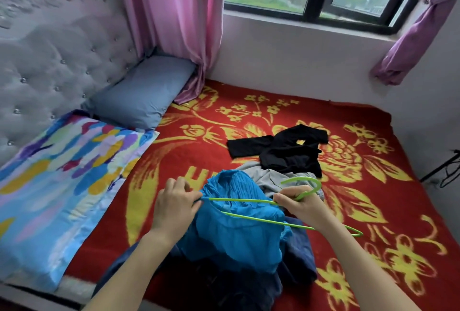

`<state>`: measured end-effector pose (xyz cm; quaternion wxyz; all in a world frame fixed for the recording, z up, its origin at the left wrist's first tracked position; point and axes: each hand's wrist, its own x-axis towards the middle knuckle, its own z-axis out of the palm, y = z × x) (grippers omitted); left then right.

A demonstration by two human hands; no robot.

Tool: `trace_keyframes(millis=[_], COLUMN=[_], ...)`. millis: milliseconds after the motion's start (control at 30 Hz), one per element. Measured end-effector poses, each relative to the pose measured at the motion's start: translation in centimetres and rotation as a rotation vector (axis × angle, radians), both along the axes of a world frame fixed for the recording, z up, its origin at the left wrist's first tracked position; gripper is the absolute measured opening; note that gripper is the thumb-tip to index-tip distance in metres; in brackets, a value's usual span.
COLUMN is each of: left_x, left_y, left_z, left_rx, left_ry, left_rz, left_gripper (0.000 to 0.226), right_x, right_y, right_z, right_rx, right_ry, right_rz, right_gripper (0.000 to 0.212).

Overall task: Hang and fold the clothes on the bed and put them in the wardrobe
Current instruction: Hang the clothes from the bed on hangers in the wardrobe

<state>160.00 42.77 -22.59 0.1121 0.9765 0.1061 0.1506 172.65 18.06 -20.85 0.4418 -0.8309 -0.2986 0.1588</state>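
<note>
Clothes (286, 154) lie heaped on the bed's red flowered blanket (361, 186), hiding most of its yellow lettering. A blue top (239, 241) is nearest. The left hand (174, 203) pinches its edge, and the right hand (301, 206) grips a green hanger (244, 201) below the hook.

- Bed (57, 66), covered by a red blanket (361, 211) with yellow flowers.
- Grey-blue pillow (142, 91) in the upper left, touching a multicoloured pillow (62, 181) at left.
- Black garment (281, 149) right of centre, overlapping a grey garment (268, 176).
- Dark blue clothes heap (298, 258) at lower centre.
</note>
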Motion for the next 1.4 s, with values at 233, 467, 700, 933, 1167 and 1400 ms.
trace_keyframes(millis=[233,467,700,933,1167,1400], left_x=[0.1,-0.1,0.1,0.1,0.1,-0.7], left_y=[-0.5,-2.0,0.4,2.4,1.4,2.2], left_z=[1.7,3.2,2.7,2.1,1.7,1.5], left_rx=[-0.171,-0.165,-0.279,-0.570,-0.655,-0.730], left_ry=[-0.169,-0.257,-0.346,-0.420,-0.457,-0.500], left_rz=[-0.246,-0.306,-0.134,-0.104,-0.171,-0.152], left_gripper=[0.010,0.011,0.017,0.012,0.012,0.015], right_x=[-0.7,-1.5,0.2,3.6,3.0,1.3], right_y=[2.1,4.6,2.1,-0.5,3.0,2.9], right_z=[1.1,1.4,-0.9,-6.2,-7.4,-8.5], right_rx=[0.166,0.257,0.259,-0.048,-0.315,0.036], right_ry=[-0.063,-0.176,-0.613,0.460,0.678,1.105], right_rz=[-0.056,-0.140,-0.633,-0.817,-0.525,-0.517], right_gripper=[0.040,0.036,0.055,0.049,0.059,0.024])
